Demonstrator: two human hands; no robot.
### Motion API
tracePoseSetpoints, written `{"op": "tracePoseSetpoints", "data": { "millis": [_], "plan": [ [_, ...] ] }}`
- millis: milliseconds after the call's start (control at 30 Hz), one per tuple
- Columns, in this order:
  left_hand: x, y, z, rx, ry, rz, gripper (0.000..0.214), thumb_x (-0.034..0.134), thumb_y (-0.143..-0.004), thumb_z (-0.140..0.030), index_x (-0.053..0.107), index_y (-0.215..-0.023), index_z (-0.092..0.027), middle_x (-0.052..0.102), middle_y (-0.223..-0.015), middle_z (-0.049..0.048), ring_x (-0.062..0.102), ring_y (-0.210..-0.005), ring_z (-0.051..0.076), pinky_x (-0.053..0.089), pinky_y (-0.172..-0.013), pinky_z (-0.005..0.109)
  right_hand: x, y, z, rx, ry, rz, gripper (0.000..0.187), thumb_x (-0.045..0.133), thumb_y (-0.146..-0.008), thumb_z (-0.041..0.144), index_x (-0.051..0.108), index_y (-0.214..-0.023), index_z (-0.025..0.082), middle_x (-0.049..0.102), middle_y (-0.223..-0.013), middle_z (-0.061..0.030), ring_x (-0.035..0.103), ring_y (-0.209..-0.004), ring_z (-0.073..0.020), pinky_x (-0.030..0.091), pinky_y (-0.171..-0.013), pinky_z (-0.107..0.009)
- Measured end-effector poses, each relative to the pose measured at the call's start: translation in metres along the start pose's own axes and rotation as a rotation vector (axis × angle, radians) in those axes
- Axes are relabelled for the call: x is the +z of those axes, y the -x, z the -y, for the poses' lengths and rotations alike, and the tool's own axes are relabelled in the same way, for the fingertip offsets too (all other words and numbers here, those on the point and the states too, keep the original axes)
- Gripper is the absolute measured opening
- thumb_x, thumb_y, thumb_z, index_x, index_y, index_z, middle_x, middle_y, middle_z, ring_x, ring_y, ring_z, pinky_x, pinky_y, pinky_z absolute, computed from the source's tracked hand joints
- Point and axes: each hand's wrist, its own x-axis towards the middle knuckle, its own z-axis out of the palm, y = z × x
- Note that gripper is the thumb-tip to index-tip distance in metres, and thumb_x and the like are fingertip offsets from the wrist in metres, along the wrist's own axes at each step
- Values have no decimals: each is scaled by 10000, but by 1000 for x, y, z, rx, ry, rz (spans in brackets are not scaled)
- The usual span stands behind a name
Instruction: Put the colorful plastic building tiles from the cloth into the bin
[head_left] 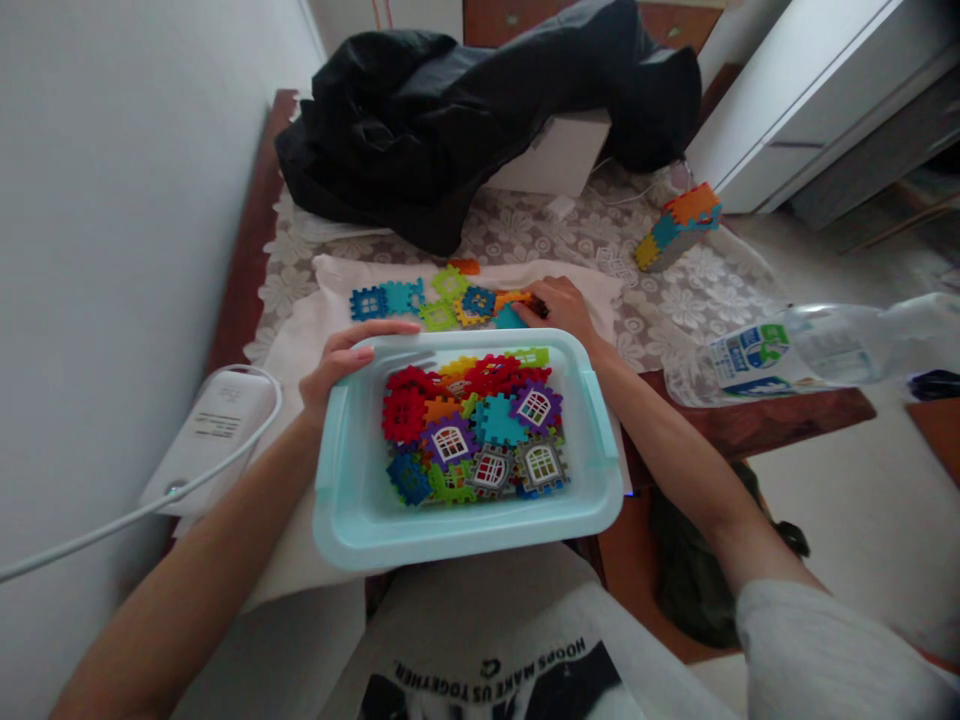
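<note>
— How far along does it look?

— Early or half-way, I'd judge, and which way it runs I cannot tell. Most of the tiles lie heaped in the tub, towards its right half; the tub's left part is bare. About eight loose tiles lie in a row on the cloth just beyond the tub's far rim. A finished block of joined tiles stands well beyond the tub, to the far right.

— And the hands?

— The left hand clasps the tub's far-left corner, fingers laid along the rim. The right hand is just past the tub's far-right corner, fingers bent down onto the end of the row. It touches an orange and a teal tile, but whether it pinches one I cannot tell.

— Anything to read?

— The shirt, on the near side of the tub, reads "HOOPS MAKE US TOGETHER", upside down to the camera. The bottle, lying on its side right of the tub, has a green and blue label, too blurred to read. The white box left of the tub bears a small label, also too small. The jacket far beyond the tub shows no writing.
</note>
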Motion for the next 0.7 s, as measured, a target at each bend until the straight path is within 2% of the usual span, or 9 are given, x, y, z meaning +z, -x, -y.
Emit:
{"op": "tracePoseSetpoints", "data": {
  "millis": [133, 267, 467, 633, 700],
  "plan": [
    [-6, -6, -2, 35, -25, 60, 414, 912, -776, -453, 977, -1091, -193, 890, -947, 94, 800, -1052, 329, 668, -888, 378, 0, 1, -2, 27, -26, -50, 142, 744, -1042, 379, 779, -1007, 246, 797, -944, -78, 705, -943, -301, 567, -944, -463],
    [6, -5, -6, 33, -3, 86, 445, 931, -754, -460, 972, -1091, -173, 883, -925, 95, 811, -943, 299, 664, -856, 360, 0, 1, -3, 8, -70, -87, 138, 736, -1051, 368, 778, -1079, 240, 834, -1029, -86, 708, -995, -291, 572, -1001, -463],
    [27, 4, -5, 133, 12, -74, 394, 831, -765, -454, 977, -1012, -184, 871, -882, 76, 779, -911, 272, 641, -802, 321, -2, 0, -1, 22, -90, -115, 103, 726, -1016, 319, 761, -1092, 259, 839, -1030, -82, 733, -1008, -300, 603, -1034, -472],
    [16, -2, -8, 60, -42, 16, 406, 887, -727, -462, 969, -1027, -202, 899, -995, 102, 789, -982, 318, 652, -865, 386, -2, 2, 2, 43, -112, -112, 128, 711, -1011, 338, 771, -1103, 273, 846, -1075, -95, 751, -1045, -322, 623, -1071, -516],
    [15, -2, -8, 57, -44, 14, 414, 894, -731, -466, 960, -1035, -192, 896, -1006, 111, 796, -1034, 334, 655, -902, 398, -3, 2, 2, 46, -126, -121, 142, 698, -1014, 342, 773, -1111, 271, 848, -1097, -100, 756, -1066, -323, 624, -1082, -519]
  ]
}}
